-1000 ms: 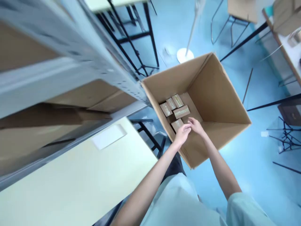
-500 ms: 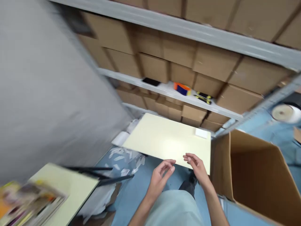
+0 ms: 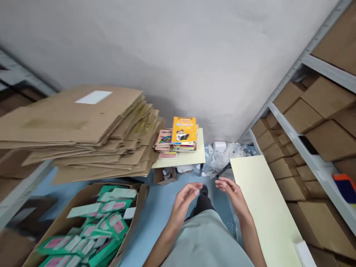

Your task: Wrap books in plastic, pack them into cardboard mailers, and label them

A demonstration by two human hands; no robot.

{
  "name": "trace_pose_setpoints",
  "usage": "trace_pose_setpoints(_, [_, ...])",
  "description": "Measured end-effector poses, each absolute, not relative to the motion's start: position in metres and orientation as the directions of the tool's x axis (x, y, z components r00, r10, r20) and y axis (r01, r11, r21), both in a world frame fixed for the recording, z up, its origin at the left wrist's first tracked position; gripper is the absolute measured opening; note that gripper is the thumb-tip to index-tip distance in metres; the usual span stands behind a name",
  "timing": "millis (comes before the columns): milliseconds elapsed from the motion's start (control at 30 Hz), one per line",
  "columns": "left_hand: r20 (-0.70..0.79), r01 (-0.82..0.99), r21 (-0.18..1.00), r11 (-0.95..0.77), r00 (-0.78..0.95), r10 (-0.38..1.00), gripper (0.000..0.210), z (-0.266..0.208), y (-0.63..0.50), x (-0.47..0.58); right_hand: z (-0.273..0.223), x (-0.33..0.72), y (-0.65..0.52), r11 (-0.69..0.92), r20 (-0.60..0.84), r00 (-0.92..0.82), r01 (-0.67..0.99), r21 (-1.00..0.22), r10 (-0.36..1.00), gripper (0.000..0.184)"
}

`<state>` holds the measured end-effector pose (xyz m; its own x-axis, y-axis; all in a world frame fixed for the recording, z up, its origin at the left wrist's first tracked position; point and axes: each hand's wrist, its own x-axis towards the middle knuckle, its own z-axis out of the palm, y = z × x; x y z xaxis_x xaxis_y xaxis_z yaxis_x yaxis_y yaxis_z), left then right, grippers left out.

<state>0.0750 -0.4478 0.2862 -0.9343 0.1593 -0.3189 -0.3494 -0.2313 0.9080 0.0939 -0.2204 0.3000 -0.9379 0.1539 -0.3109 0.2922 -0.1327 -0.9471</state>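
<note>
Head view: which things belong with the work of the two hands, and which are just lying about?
With or nearest the hands:
left bare hand, seemingly empty
right bare hand, seemingly empty
pale-yellow flat tabletop, nearest the right hand

Lying about:
stacked flattened brown cardboard
green-and-pink packets in an open brown cardboard carton
orange-covered rectangular book

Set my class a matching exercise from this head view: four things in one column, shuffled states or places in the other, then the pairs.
Column one
1. Right hand
2. Orange book
3. Green packs
4. Cardboard sheets

Column two
A. inside an open carton
B. stacked flat
C. holding nothing
D. topmost on a pile of books

Pairs: 1-C, 2-D, 3-A, 4-B
</note>
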Motion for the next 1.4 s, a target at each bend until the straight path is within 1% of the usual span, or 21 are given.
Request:
trace_pose_setpoints(100, [-0.315,-0.307,0.915,-0.260,-0.949,0.011,0.043,0.287,-0.468,0.056,0.288,0.050,-0.234,-0.124,-0.313,-0.948,0.305,-0.944,0.052,0.060])
trace_pose_setpoints(167, [-0.312,-0.287,0.919,-0.270,-0.949,-0.052,0.044,0.289,-0.474,0.039,0.285,0.020,-0.240,-0.119,-0.298,-0.954,0.297,-0.947,-0.011,0.060])
trace_pose_setpoints(333, [-0.296,-0.251,0.928,-0.275,-0.946,-0.135,0.049,0.305,-0.474,-0.021,0.297,-0.039,-0.238,-0.104,-0.259,-0.955,0.275,-0.956,-0.144,0.055])
trace_pose_setpoints(433, [-0.253,-0.199,0.941,-0.273,-0.951,-0.178,0.048,0.322,-0.470,-0.056,0.307,-0.063,-0.230,-0.104,-0.265,-0.948,0.285,-0.953,-0.176,0.053])
trace_pose_setpoints(567, [-0.180,-0.115,0.957,-0.266,-0.955,-0.235,0.042,0.339,-0.466,-0.087,0.310,-0.096,-0.227,-0.116,-0.279,-0.939,0.306,-0.945,-0.201,0.055])
trace_pose_setpoints(700, [-0.182,-0.079,0.953,-0.291,-0.920,-0.346,0.043,0.341,-0.475,-0.100,0.306,-0.132,-0.238,-0.110,-0.272,-0.914,0.317,-0.942,-0.300,0.057])
trace_pose_setpoints(800, [-0.186,-0.049,0.958,-0.284,-0.856,-0.482,0.049,0.337,-0.494,-0.103,0.298,-0.157,-0.247,-0.085,-0.275,-0.888,0.327,-0.941,-0.368,0.060])
trace_pose_setpoints(933, [-0.200,-0.005,0.958,-0.287,-0.727,-0.656,0.061,0.329,-0.528,-0.103,0.286,-0.184,-0.258,-0.043,-0.311,-0.857,0.359,-0.932,-0.411,0.066])
trace_pose_setpoints(1033, [-0.229,0.026,0.951,-0.308,-0.610,-0.758,0.070,0.326,-0.556,-0.104,0.280,-0.200,-0.271,-0.014,-0.334,-0.839,0.376,-0.926,-0.430,0.066])
trace_pose_setpoints(1100, [-0.265,0.031,0.944,-0.329,-0.524,-0.809,0.069,0.326,-0.578,-0.109,0.279,-0.208,-0.284,0.004,-0.337,-0.828,0.375,-0.927,-0.448,0.065])
trace_pose_setpoints(1233, [-0.367,0.042,0.911,-0.411,-0.373,-0.852,0.058,0.327,-0.628,-0.126,0.281,-0.220,-0.315,0.039,-0.347,-0.800,0.377,-0.925,-0.489,0.065])
trace_pose_setpoints(1333, [-0.438,0.058,0.875,-0.480,-0.326,-0.838,0.053,0.323,-0.660,-0.141,0.284,-0.228,-0.335,0.049,-0.351,-0.795,0.378,-0.925,-0.495,0.063])
trace_pose_setpoints(1400, [-0.449,0.053,0.871,-0.488,-0.318,-0.835,0.048,0.316,-0.671,-0.146,0.285,-0.233,-0.347,0.049,-0.355,-0.798,0.381,-0.923,-0.487,0.062])
